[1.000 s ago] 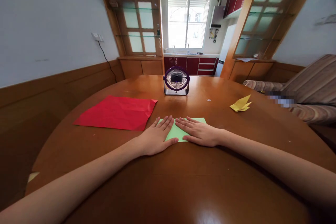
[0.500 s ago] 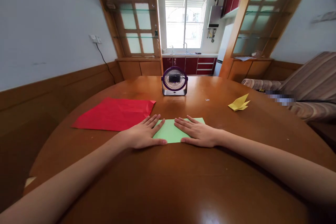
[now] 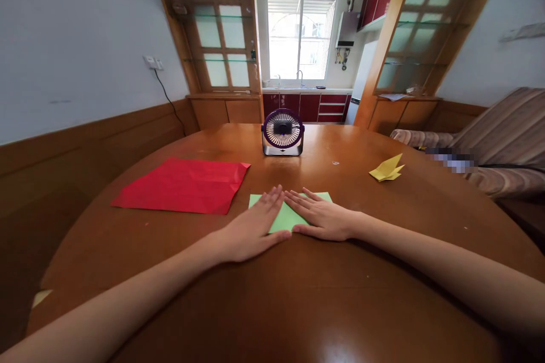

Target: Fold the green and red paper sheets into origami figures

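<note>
A light green sheet of paper (image 3: 289, 216) lies flat on the brown wooden table (image 3: 272, 289) in front of me. My left hand (image 3: 258, 226) rests over its left part, palm down, fingers stretched out and thumb near the lower edge. On the right part of the paper lies my right hand (image 3: 317, 216), also flat with its fingers extended. The two hands nearly meet at the middle of the sheet. Both hide parts of the paper, and its top left corner shows past my left fingers.
Red paper (image 3: 183, 184) lies to the left. A folded yellow paper piece (image 3: 387, 169) sits on the right. A small purple fan (image 3: 283, 131) stands at the back of the table. Beyond the right edge is a striped sofa (image 3: 502, 142).
My left hand has slid right across the green paper, towards my right hand, uncovering the top left corner. My right hand has stayed in nearly the same place.
</note>
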`<state>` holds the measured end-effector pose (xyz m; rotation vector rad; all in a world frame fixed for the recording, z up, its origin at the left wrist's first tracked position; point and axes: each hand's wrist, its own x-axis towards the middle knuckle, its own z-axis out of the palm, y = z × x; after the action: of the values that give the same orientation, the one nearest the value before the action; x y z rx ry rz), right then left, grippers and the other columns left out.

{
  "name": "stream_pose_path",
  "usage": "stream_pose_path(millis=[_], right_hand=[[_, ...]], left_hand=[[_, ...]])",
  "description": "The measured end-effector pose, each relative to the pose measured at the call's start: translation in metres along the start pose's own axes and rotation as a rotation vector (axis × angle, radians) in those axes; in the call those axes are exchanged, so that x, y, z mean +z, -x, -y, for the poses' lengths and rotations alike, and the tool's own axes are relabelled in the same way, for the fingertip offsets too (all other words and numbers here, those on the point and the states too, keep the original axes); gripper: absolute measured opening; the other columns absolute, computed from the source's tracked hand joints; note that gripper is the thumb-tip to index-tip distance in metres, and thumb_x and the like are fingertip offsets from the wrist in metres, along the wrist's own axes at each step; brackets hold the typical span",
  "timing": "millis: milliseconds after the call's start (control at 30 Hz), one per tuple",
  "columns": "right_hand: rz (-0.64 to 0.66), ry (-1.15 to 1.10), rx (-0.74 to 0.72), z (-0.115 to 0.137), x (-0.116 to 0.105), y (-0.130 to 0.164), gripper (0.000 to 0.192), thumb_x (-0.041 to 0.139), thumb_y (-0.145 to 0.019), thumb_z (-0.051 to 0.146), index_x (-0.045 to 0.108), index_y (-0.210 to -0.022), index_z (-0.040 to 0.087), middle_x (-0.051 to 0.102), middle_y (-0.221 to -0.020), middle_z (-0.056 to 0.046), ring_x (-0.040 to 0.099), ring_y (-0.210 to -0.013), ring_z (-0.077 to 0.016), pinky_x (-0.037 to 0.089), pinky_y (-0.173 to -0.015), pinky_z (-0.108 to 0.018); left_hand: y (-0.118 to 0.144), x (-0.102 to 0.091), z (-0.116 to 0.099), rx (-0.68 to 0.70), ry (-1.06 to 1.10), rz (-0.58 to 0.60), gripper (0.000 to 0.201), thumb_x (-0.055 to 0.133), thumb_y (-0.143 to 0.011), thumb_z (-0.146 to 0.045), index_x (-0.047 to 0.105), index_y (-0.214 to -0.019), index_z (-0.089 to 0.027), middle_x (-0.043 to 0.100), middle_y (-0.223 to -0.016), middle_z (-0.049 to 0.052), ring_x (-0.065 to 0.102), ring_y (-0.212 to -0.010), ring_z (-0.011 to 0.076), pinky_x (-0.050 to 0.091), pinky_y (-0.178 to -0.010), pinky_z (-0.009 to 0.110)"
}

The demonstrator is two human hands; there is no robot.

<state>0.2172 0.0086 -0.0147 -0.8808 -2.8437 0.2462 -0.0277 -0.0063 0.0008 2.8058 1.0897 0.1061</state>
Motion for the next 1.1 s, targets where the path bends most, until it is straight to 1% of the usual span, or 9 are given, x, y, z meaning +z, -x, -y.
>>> stream_pose_path(millis=[67, 167, 367, 500, 700, 800, 900, 1000, 1100], right_hand=[[0.004, 0.017, 0.026, 0.001, 0.000, 0.000, 0.079, 0.030, -0.097, 0.060, 0.008, -0.154, 0.010, 0.009, -0.158, -0.017, 0.008, -0.148, -0.0266, 0.002, -0.121, -0.050], [0.002, 0.031, 0.058, 0.000, 0.001, 0.002, 0.081, 0.030, -0.096, 0.063, 0.011, -0.154, 0.009, 0.010, -0.158, -0.018, 0.006, -0.148, -0.0279, -0.001, -0.121, -0.051], [-0.010, 0.020, 0.087, -0.006, 0.000, 0.014, 0.081, 0.032, -0.095, 0.063, 0.002, -0.154, 0.016, 0.012, -0.158, -0.016, 0.008, -0.148, -0.0292, -0.006, -0.118, -0.056], [0.008, -0.001, 0.079, -0.010, -0.003, 0.023, 0.078, 0.033, -0.096, 0.061, -0.001, -0.154, 0.022, 0.009, -0.159, -0.012, 0.009, -0.148, -0.0284, -0.007, -0.118, -0.057], [0.019, 0.006, 0.116, -0.015, -0.004, 0.032, 0.078, 0.035, -0.096, 0.061, 0.001, -0.154, 0.022, 0.005, -0.159, -0.011, 0.003, -0.148, -0.0290, -0.007, -0.118, -0.058], [0.019, 0.003, 0.092, -0.015, -0.004, 0.035, 0.078, 0.036, -0.095, 0.061, -0.001, -0.154, 0.023, 0.003, -0.160, -0.011, 0.002, -0.148, -0.0290, -0.007, -0.118, -0.057], [0.031, 0.017, 0.075, -0.012, -0.005, 0.035, 0.081, 0.037, -0.095, 0.062, -0.001, -0.154, 0.020, 0.003, -0.160, -0.011, 0.002, -0.148, -0.0280, -0.004, -0.119, -0.055], [-0.004, 0.034, 0.083, -0.007, -0.007, 0.034, 0.081, 0.037, -0.095, 0.062, 0.009, -0.154, 0.015, 0.014, -0.159, -0.015, 0.010, -0.148, -0.0275, 0.003, -0.121, -0.052], [-0.087, 0.040, 0.106, -0.003, -0.007, 0.031, 0.073, 0.038, -0.095, 0.059, 0.030, -0.150, 0.012, 0.031, -0.154, -0.017, 0.028, -0.143, -0.0290, 0.016, -0.120, -0.051]], left_hand=[[-0.001, 0.008, -0.012, 0.010, 0.026, 0.053, 0.082, 0.022, -0.096, -0.065, 0.003, -0.154, -0.011, 0.002, -0.159, 0.015, 0.003, -0.148, 0.0260, 0.012, -0.120, 0.039], [-0.001, 0.012, -0.018, 0.002, 0.028, 0.075, 0.082, 0.020, -0.096, -0.065, 0.007, -0.154, -0.009, 0.004, -0.158, 0.016, 0.005, -0.148, 0.0265, 0.012, -0.120, 0.040], [0.000, 0.012, -0.015, 0.020, 0.013, 0.049, 0.081, 0.021, -0.096, -0.066, 0.005, -0.155, -0.012, 0.005, -0.158, 0.015, 0.006, -0.148, 0.0266, 0.012, -0.120, 0.040], [0.001, 0.013, -0.016, 0.009, 0.016, 0.037, 0.081, 0.022, -0.095, -0.066, 0.006, -0.155, -0.013, 0.006, -0.158, 0.014, 0.007, -0.148, 0.0274, 0.013, -0.120, 0.041], [0.001, 0.009, -0.016, -0.032, 0.046, 0.092, 0.084, 0.020, -0.094, -0.068, 0.008, -0.154, -0.010, 0.004, -0.158, 0.013, 0.005, -0.148, 0.0271, 0.013, -0.120, 0.041], [0.001, 0.006, -0.013, -0.006, 0.044, 0.097, 0.084, 0.019, -0.094, -0.069, 0.009, -0.154, -0.012, 0.005, -0.158, 0.013, 0.005, -0.148, 0.0257, 0.012, -0.120, 0.042], [0.000, 0.004, -0.007, 0.025, 0.019, 0.114, 0.083, 0.020, -0.094, -0.069, 0.009, -0.154, -0.012, 0.006, -0.158, 0.012, 0.005, -0.148, 0.0234, 0.006, -0.121, 0.041], [-0.003, 0.004, 0.000, 0.037, -0.019, 0.063, 0.079, 0.022, -0.095, -0.066, 0.014, -0.154, -0.014, 0.012, -0.158, 0.011, 0.010, -0.148, 0.0236, 0.004, -0.121, 0.042], [-0.006, 0.008, 0.005, 0.096, -0.088, -0.027, 0.068, 0.025, -0.099, -0.059, 0.028, -0.151, -0.014, 0.023, -0.157, 0.012, 0.018, -0.147, 0.0244, 0.008, -0.121, 0.043]])
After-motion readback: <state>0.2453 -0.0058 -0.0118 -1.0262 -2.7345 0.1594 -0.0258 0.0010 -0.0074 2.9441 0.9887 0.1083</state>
